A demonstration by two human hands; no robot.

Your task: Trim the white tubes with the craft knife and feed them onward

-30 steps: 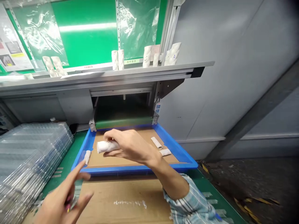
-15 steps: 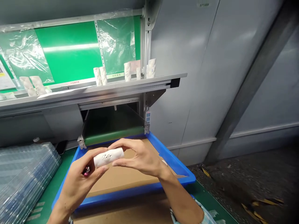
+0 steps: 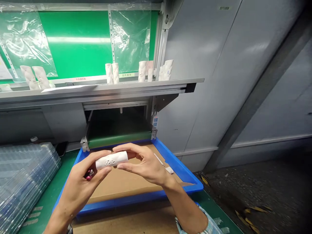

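- The left hand (image 3: pixel 84 182) and the right hand (image 3: pixel 143 165) both hold one white roll (image 3: pixel 111 160), closed narrowly around it, one at each end; the roll touches nothing else.
- The roll's long axis runs almost level across the view, rising slightly to the right, with a dark script mark facing up toward the camera.
- Neither hand is clearly nearer: the roll sits between them, its left end in the left hand and its right end under the curled right hand.
- Both forearms reach forward and inward from the bottom corners, wrists bent, and a plaid sleeve (image 3: pixel 206 226) shows at the right arm.
- A small pink item (image 3: pixel 89 174) sits tucked against the left hand, too small to identify.
- Below the hands lies a blue tray (image 3: pixel 140 203) lined with brown cardboard (image 3: pixel 122 185); a thin white strip (image 3: pixel 158 159) and a small white piece (image 3: pixel 169 170) rest on the lining, just right of the right hand.
- Left of the tray, a stack of clear plastic trays (image 3: pixel 24 175) sits on a green bench mat (image 3: pixel 46 191).
- Above, a metal shelf (image 3: pixel 102 87) carries more white rolls (image 3: pixel 112 73), standing upright against a green panel (image 3: pixel 78 42).
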